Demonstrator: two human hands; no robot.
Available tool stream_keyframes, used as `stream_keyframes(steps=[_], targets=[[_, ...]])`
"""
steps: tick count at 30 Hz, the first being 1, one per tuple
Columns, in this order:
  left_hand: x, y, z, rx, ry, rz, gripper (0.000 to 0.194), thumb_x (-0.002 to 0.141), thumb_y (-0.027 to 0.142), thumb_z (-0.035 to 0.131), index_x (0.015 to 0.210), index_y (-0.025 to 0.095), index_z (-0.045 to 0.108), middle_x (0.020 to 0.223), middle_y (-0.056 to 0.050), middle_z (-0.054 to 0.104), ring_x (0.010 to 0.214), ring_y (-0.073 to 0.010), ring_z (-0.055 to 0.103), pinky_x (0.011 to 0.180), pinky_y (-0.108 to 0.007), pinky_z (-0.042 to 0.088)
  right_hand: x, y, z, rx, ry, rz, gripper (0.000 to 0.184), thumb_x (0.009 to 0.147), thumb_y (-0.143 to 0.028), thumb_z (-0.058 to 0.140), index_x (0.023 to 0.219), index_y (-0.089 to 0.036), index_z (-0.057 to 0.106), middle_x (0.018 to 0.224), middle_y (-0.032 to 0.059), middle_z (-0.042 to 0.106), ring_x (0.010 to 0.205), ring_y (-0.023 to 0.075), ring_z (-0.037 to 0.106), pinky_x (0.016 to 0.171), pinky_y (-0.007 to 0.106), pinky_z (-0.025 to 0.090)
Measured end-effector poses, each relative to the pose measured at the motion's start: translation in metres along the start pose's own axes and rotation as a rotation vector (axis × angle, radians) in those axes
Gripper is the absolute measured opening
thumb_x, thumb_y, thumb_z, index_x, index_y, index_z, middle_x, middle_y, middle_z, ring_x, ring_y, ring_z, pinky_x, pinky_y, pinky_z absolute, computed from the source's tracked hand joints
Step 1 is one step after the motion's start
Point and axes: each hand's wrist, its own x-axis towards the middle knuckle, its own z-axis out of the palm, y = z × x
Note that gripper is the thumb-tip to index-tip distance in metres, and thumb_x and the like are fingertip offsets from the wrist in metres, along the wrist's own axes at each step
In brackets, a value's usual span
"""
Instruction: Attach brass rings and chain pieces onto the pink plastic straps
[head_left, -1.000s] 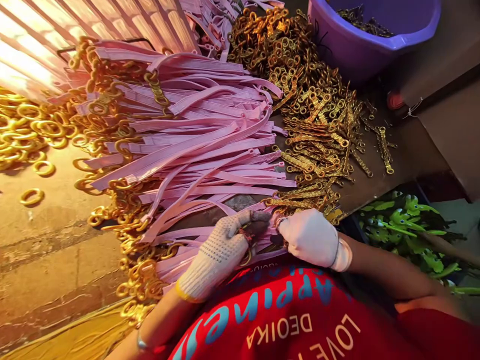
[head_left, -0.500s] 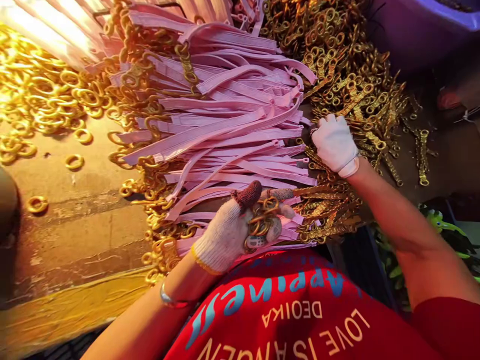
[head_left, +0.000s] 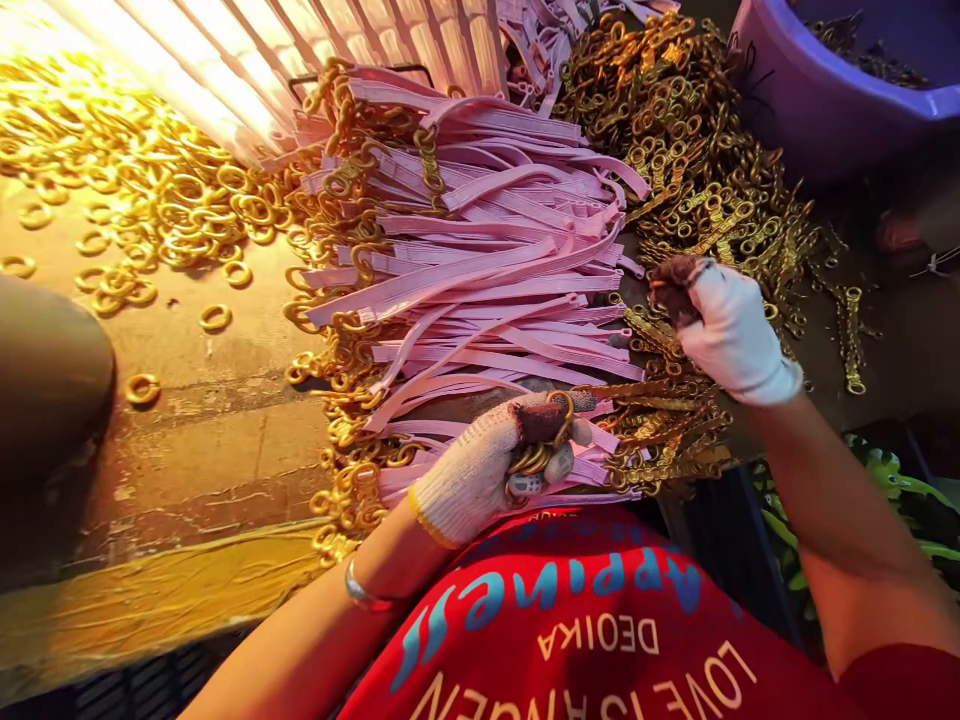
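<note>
My left hand (head_left: pixel 472 460), in a knitted white glove with a dark thumb, is closed around several gold rings (head_left: pixel 534 458) just above the straps. Its thumb presses one ring upright against the fingers. My right hand (head_left: pixel 735 330), in a white glove with dark brown fingertips, is pinched closed above the near edge of a heap of gold link pieces (head_left: pixel 690 150). What it holds, if anything, I cannot make out. Between the hands and beyond lie many pink straps (head_left: pixel 465 275) in rows, with gold links and rings (head_left: pixel 352 360) at their left ends.
Loose gold rings (head_left: pixel 187 200) are strewn over the worn table (head_left: pixel 240 440) at left. A white ribbed container (head_left: pixel 390 40) stands at the back, a purple tub (head_left: pixel 847 120) at back right. A rounded grey object (head_left: pixel 52 380) sits at left; green plastic pieces (head_left: pixel 892 475) lie lower right.
My right hand has drawn back from the link heap, towards me and to the right. My left thumb has moved onto a ring, which now stands upright. The view has shifted slightly.
</note>
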Motion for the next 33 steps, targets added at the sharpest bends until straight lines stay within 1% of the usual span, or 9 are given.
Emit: stream_keyframes(steps=[4, 8, 13, 17, 21, 24, 27, 31, 33], targets=[[-0.001, -0.005, 0.008, 0.059, -0.024, 0.067, 0.030, 0.087, 0.042, 0.067, 0.093, 0.013, 0.069, 0.061, -0.002, 0.060, 0.040, -0.0048, 0.036, 0.037, -0.018, 0.023, -0.033, -0.061, -0.014, 0.437, -0.119, -0.037, 0.024, 0.099, -0.026, 0.057, 0.122, -0.019, 0.064, 0.108, 0.0059, 0.075, 0.092, 0.0172, 0.072, 0.086, 0.030, 0.058], [0.000, -0.009, 0.016, 0.078, -0.089, 0.116, 0.024, 0.074, 0.033, 0.078, 0.078, 0.015, 0.063, 0.060, 0.001, 0.056, 0.050, -0.0079, 0.045, 0.046, -0.019, 0.034, -0.050, -0.091, 0.000, 0.591, -0.207, -0.120, 0.035, 0.094, -0.018, 0.063, 0.129, -0.017, 0.061, 0.118, 0.0092, 0.074, 0.105, 0.0195, 0.071, 0.094, 0.031, 0.057], [-0.004, -0.014, 0.017, 0.090, -0.106, 0.135, 0.022, 0.069, 0.028, 0.079, 0.072, 0.015, 0.061, 0.058, 0.002, 0.055, 0.048, -0.0066, 0.042, 0.045, -0.019, 0.030, -0.056, -0.096, 0.012, 0.542, -0.282, -0.056, 0.048, 0.089, -0.008, 0.057, 0.135, -0.017, 0.059, 0.125, 0.0135, 0.070, 0.110, 0.0241, 0.069, 0.098, 0.039, 0.056], [-0.012, -0.012, 0.017, 0.005, -0.064, 0.123, 0.022, 0.070, 0.027, 0.080, 0.077, 0.014, 0.064, 0.061, 0.001, 0.058, 0.047, -0.0057, 0.044, 0.044, -0.017, 0.031, -0.061, -0.100, 0.012, 0.584, -0.179, -0.003, 0.052, 0.083, -0.002, 0.056, 0.132, -0.017, 0.062, 0.124, 0.0127, 0.071, 0.112, 0.0246, 0.068, 0.100, 0.039, 0.055], [-0.015, -0.014, 0.016, -0.084, 0.050, 0.211, 0.030, 0.074, 0.035, 0.081, 0.090, 0.014, 0.066, 0.065, 0.000, 0.062, 0.046, -0.0052, 0.046, 0.041, -0.015, 0.030, -0.064, -0.105, 0.015, 0.730, -0.047, 0.180, 0.041, 0.085, -0.008, 0.061, 0.124, -0.020, 0.064, 0.110, 0.0059, 0.074, 0.101, 0.0208, 0.071, 0.091, 0.034, 0.058], [-0.012, -0.021, 0.012, -0.032, 0.058, 0.249, 0.024, 0.085, 0.036, 0.074, 0.088, 0.014, 0.064, 0.060, 0.001, 0.060, 0.040, -0.0027, 0.036, 0.038, -0.014, 0.025, -0.067, -0.112, 0.017, 0.788, 0.006, 0.264, 0.023, 0.089, -0.017, 0.066, 0.112, -0.021, 0.067, 0.100, 0.0026, 0.075, 0.088, 0.0174, 0.071, 0.082, 0.030, 0.058], [-0.009, -0.026, 0.006, -0.022, 0.015, 0.229, 0.031, 0.090, 0.039, 0.067, 0.073, 0.014, 0.059, 0.055, 0.002, 0.055, 0.037, -0.0025, 0.032, 0.035, -0.015, 0.023, -0.069, -0.112, 0.014, 0.759, -0.022, 0.231, 0.016, 0.094, -0.023, 0.065, 0.110, -0.021, 0.068, 0.099, 0.0033, 0.075, 0.089, 0.0178, 0.071, 0.085, 0.031, 0.057], [-0.009, -0.025, -0.001, -0.035, -0.039, 0.158, 0.033, 0.087, 0.042, 0.069, 0.071, 0.015, 0.059, 0.058, 0.000, 0.058, 0.038, -0.0030, 0.033, 0.034, -0.015, 0.020, -0.064, -0.101, 0.002, 0.682, -0.204, 0.073, 0.037, 0.099, -0.022, 0.054, 0.136, -0.018, 0.057, 0.124, 0.0117, 0.070, 0.111, 0.0226, 0.067, 0.099, 0.038, 0.054], [-0.007, -0.026, -0.003, -0.018, -0.050, 0.130, 0.032, 0.085, 0.043, 0.071, 0.073, 0.015, 0.060, 0.058, -0.001, 0.060, 0.038, -0.0039, 0.037, 0.035, -0.015, 0.023, -0.059, -0.098, 0.000, 0.658, -0.312, -0.011, 0.040, 0.099, -0.025, 0.056, 0.137, -0.016, 0.055, 0.128, 0.0146, 0.066, 0.116, 0.0234, 0.065, 0.102, 0.038, 0.052]])
